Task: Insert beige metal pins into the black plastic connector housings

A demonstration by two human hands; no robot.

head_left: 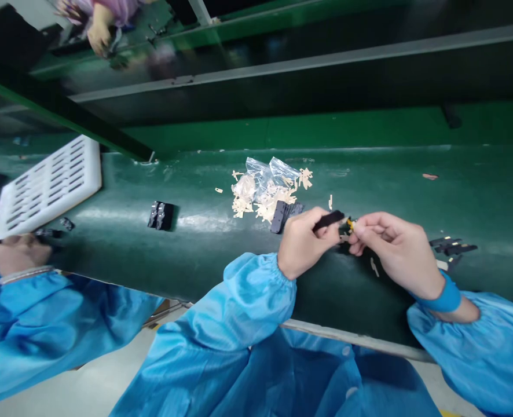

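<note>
The left hand (pixel 304 240) is closed around one black elongated part (pixel 329 220), which sticks out past the thumb over the green workbench (pixel 204 260). Just beside its end, the right hand (pixel 391 246) has thumb and fingertips pinched together on one small yellow piece (pixel 351 225), too small to make out exactly. One blue wristband (pixel 441 295) circles the right wrist. Just beyond the left hand lie several dark grey flat parts (pixel 279 217), partly hidden by it, next to a heap of cream-coloured slips (pixel 278 200), too many to count, with two clear plastic bags (pixel 260 174) on it. One stray slip (pixel 219 190) lies left of the heap, another to its right. Several black slim parts (pixel 451 246) overlap right of the right hand. Farther left stand two black blocks (pixel 161 215), side by side, and one white slotted tray (pixel 94 168) near a co-worker's hands (pixel 19 255). Across the bench, another person's hand (pixel 99 37) shows blurred.
</note>
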